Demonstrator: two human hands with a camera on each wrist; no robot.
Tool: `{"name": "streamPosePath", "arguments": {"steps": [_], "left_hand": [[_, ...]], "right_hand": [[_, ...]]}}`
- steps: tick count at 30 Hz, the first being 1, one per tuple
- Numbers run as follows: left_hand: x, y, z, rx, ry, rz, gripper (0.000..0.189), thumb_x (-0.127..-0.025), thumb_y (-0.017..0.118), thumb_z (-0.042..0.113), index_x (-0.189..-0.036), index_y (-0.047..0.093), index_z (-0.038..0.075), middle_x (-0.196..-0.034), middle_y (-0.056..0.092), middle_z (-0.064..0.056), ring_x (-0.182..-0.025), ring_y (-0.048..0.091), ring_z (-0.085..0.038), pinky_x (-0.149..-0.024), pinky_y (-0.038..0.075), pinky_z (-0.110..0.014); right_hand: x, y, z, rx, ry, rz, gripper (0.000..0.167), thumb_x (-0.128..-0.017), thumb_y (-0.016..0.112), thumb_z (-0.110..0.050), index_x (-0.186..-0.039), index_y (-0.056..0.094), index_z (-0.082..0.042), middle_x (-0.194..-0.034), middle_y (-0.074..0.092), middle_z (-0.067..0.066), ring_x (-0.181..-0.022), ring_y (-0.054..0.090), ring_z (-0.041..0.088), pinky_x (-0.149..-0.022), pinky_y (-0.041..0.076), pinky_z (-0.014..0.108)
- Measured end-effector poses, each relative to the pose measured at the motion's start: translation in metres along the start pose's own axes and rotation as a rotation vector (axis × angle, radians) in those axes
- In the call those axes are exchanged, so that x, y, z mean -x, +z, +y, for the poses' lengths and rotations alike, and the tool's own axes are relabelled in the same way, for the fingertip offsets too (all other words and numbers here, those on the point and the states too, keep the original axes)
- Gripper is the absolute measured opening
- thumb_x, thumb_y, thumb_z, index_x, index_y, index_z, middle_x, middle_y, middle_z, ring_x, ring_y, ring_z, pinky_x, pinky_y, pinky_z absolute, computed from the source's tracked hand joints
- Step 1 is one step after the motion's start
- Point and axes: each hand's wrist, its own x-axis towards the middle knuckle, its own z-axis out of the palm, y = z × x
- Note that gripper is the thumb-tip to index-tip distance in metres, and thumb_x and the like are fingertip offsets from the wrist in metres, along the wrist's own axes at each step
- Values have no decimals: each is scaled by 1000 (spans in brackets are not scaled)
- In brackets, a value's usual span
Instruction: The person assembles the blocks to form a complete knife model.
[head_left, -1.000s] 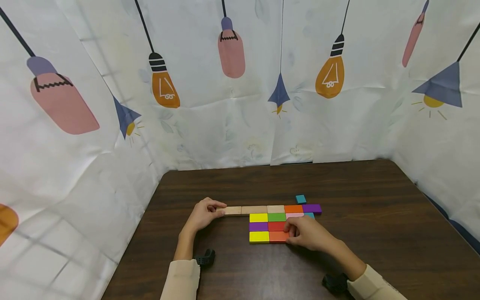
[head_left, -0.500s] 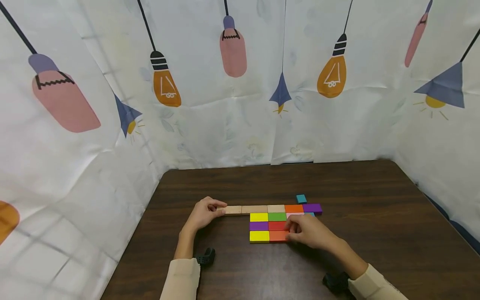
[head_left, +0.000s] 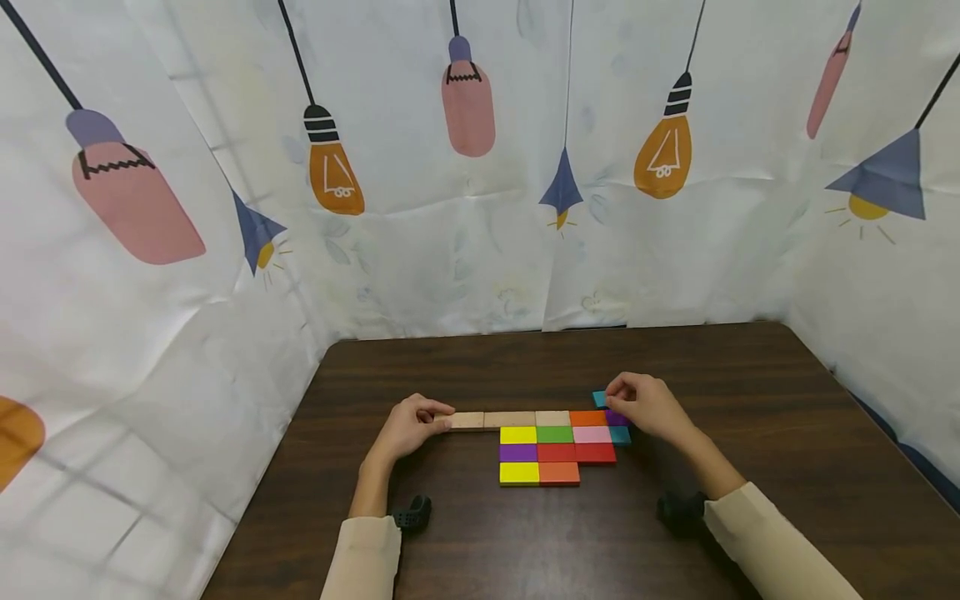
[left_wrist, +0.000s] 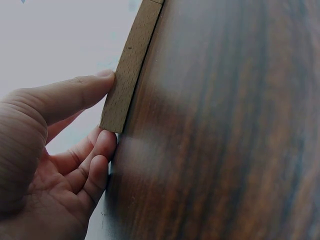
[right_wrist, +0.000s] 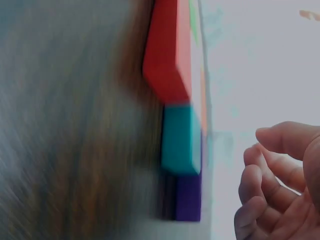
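My left hand [head_left: 409,427] holds the left end of a row of plain wooden blocks [head_left: 509,420]. In the left wrist view its thumb presses the long face of the end block [left_wrist: 131,65], and other fingers sit at its end. Raised over the back right of the layout, my right hand [head_left: 651,406] has its fingertips beside a loose small teal block [head_left: 599,399], partly hiding it. The right wrist view shows these fingers loosely bent, with nothing seen between them. Under that hand lies a partly covered purple block [head_left: 616,418].
Coloured blocks lie flat in touching rows: an orange block [head_left: 587,418], a pink block [head_left: 592,435], a second teal block [head_left: 619,435], a red block [head_left: 596,453] and several others. They rest on a dark wooden table [head_left: 465,542], with a lamp-patterned cloth [head_left: 420,275] behind.
My right hand has left the right end of the red row and moved back toward the loose teal block, uncovering the right-hand red block. My left hand stays put.
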Motion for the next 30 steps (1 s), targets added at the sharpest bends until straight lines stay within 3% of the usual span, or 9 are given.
{"name": "streamPosePath", "arguments": {"steps": [13,20,30], "left_hand": [[1,-1,0,13,-6,-8,17,-91,79,24,-108,81,25,-96,60,-2,-81,51,-18,-72,44,-34],[1,0,1,15,-6,-7,17,-90,80,24,-108,81,25,-97,60,-1,-82,51,-17,-73,44,-34],[1,0,0,13,-9,-6,17,-90,80,25,-107,81,26,-96,60,-1,-82,51,-18,-73,44,-34]], "right_hand": [[-37,-1,22,4,57,-126,19,-93,74,-17,-109,71,-6,-85,64,4,-76,55,19,-71,45,33],[-42,-1,29,-15,65,-169,21,-95,74,-17,-112,71,-5,-86,64,4,-78,55,19,-74,44,33],[-39,-8,36,16,75,-154,25,-99,68,-19,-119,70,-4,-95,65,9,-81,55,20,-70,45,33]]}}
